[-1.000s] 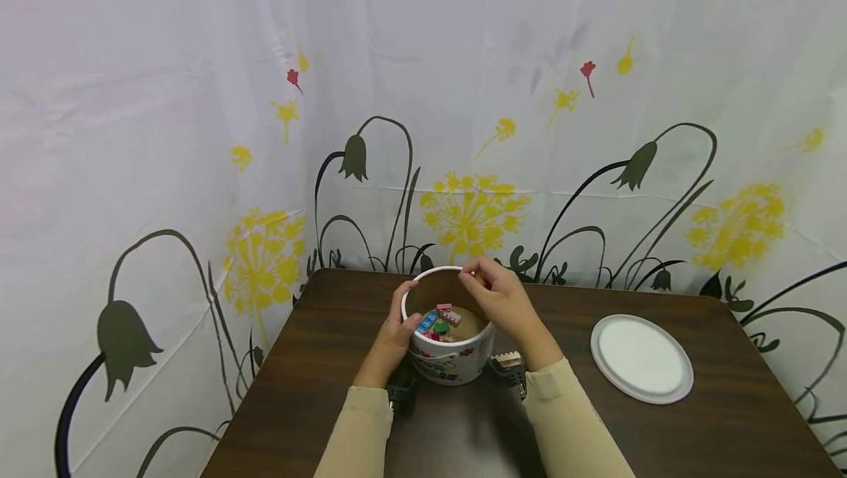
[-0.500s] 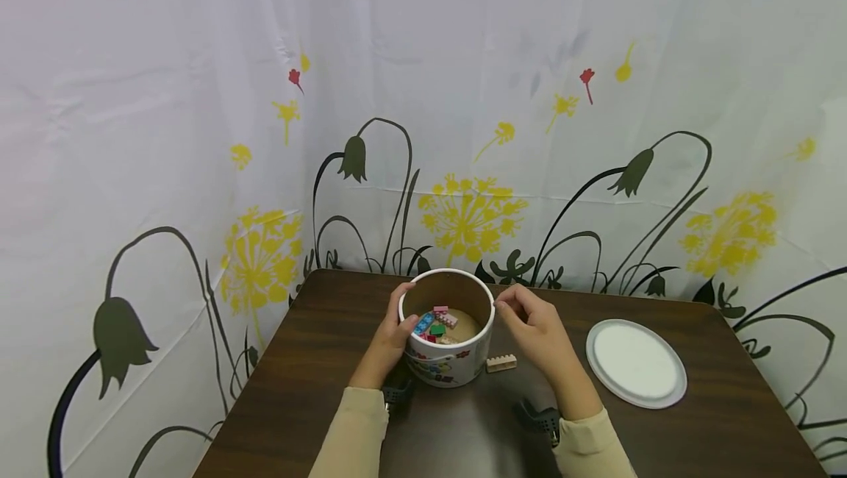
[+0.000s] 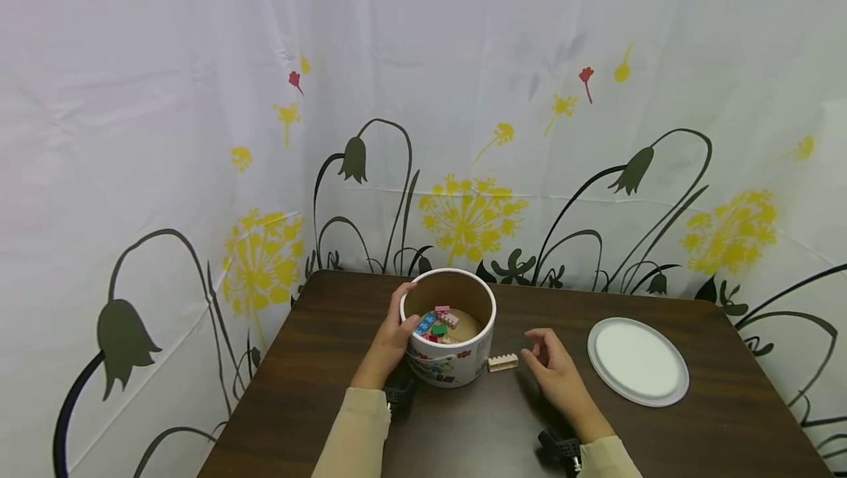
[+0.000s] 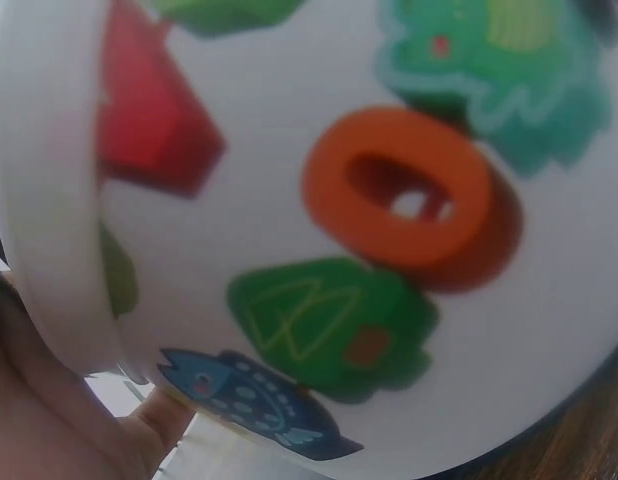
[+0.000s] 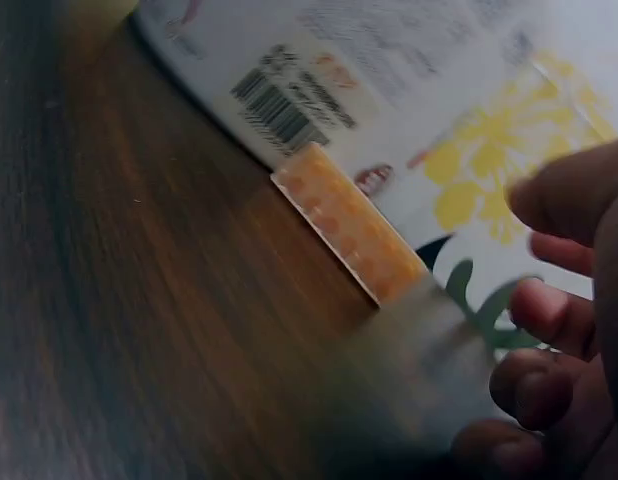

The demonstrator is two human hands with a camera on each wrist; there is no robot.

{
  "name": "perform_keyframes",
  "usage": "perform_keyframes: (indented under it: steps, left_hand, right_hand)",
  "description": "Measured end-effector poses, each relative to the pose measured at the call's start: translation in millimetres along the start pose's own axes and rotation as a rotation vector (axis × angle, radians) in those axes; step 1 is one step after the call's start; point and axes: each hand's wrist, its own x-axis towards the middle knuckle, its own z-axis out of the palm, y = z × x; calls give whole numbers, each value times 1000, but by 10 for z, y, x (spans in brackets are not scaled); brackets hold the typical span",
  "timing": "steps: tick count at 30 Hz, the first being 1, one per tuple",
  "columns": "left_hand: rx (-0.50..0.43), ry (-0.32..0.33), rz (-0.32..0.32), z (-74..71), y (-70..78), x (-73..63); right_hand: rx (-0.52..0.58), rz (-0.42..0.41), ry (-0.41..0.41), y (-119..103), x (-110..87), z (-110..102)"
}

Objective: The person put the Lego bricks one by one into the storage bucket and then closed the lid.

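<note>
A white round bucket with coloured printed pictures stands on the table, its top uncovered. My left hand grips its left rim, thumb on the near side and fingers round the outside. The bucket wall fills most of the left wrist view. Several small toy bricks, blue, pink, green and red, lie on the bottom inside. A tan toy brick lies studs up on the table just right of the bucket. Right of that brick, my right hand hovers with loosely curled fingers and holds nothing.
A white round lid lies flat at the right of the dark wooden table. Behind the table hangs a white curtain with printed flowers.
My right hand has moved from the bucket's right rim outward to the right and down towards the table. The left hand keeps its hold on the rim. The tan brick has come into fuller view.
</note>
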Motion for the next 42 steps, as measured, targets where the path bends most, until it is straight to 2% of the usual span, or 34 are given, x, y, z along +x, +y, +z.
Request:
perform_keyframes:
  steps: [3, 5, 11, 14, 18, 25, 29, 34, 39, 42]
  left_hand:
    - [3, -2, 3, -2, 7, 26]
    - [8, 2, -1, -3, 7, 38]
    - [-4, 0, -15, 0, 5, 44]
    - [-1, 11, -11, 4, 5, 43]
    - [8, 21, -14, 11, 8, 30]
    - [9, 8, -30, 11, 19, 3]
    - [17, 10, -17, 1, 33, 5]
    - [35, 14, -30, 1, 40, -6]
    - [46, 8, -19, 9, 37, -5]
    - [43, 8, -13, 19, 39, 1]
  right_hand:
    - [92, 38, -9, 158, -39, -29]
    - [91, 30, -12, 204, -24, -39]
    - [-94, -76, -100, 213, 73, -15]
    - [-165, -102, -123, 181, 97, -5]
    - [-239, -79, -130, 128, 86, 6]
    - [-384, 29, -148, 83, 44, 76]
    - [-410, 57, -134, 61, 40, 115]
    - [-446, 50, -106, 54, 28, 143]
    - [-393, 59, -92, 88, 36, 127]
    - [-323, 109, -88, 134, 49, 103]
